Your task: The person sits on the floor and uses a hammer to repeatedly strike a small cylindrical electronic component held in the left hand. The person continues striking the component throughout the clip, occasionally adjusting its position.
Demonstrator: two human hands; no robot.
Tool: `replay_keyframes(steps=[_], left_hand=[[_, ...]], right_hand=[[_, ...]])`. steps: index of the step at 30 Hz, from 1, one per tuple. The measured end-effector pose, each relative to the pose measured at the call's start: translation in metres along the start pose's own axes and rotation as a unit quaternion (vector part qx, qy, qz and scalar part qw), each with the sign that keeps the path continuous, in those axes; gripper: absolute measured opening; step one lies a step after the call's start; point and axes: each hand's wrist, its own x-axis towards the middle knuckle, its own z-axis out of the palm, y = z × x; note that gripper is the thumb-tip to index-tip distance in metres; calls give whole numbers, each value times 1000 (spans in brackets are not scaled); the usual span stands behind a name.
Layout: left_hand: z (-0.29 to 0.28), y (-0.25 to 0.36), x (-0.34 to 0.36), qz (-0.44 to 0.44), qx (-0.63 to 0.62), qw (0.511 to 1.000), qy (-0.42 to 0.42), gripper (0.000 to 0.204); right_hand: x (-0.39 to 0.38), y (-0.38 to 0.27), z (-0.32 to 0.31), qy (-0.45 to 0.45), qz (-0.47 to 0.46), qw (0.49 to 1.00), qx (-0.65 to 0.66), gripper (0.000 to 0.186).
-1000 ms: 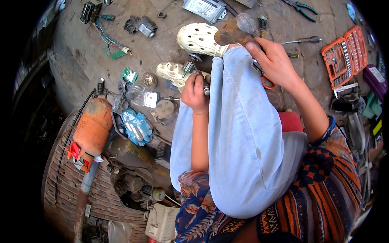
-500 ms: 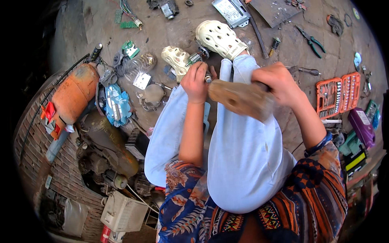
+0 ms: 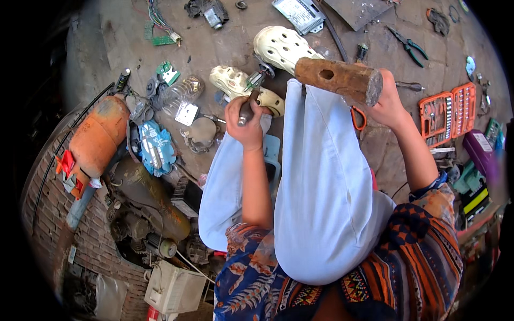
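With the view as a clock dial, a rusty orange metal cylinder (image 3: 100,138) lies at nine to ten o'clock, a crumpled light-blue plastic bundle (image 3: 156,148) just beside its right edge. At ten o'clock, a clear ribbed plastic bottle (image 3: 184,93) lies near the perforated cream left clog (image 3: 229,81), floor showing in the gap.

Just short of twelve, the left hand (image 3: 245,122) curls around a dark, round-ended, rod-shaped tool (image 3: 247,111). A small silvery metal part (image 3: 255,80) sits between the left clog and the perforated cream right clog (image 3: 279,48). The pale-blue trouser knee (image 3: 318,176) bounds the left hand's room at four o'clock from it.

At one o'clock, a brown, rusted, block-shaped hammer (image 3: 337,79) is raised apart from the tool, its left edge overlapping the right clog's heel in view. The right hand (image 3: 386,104) is closed on it, fingers mostly hidden. Brown floor separates that hand from an open orange plastic tool case (image 3: 446,119) toward three; a dark-handled screwdriver (image 3: 410,85) lies at two from the hand.
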Motion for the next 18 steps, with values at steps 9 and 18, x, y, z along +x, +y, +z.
replay_keyframes(steps=[9, 18], left_hand=[[3, 2, 1, 127, 71, 989, -30, 27], [11, 5, 4, 123, 79, 988, -47, 25]], right_hand=[[-20, 11, 0, 0, 46, 999, -15, 20], [-26, 17, -1, 33, 61, 998, 6, 19]])
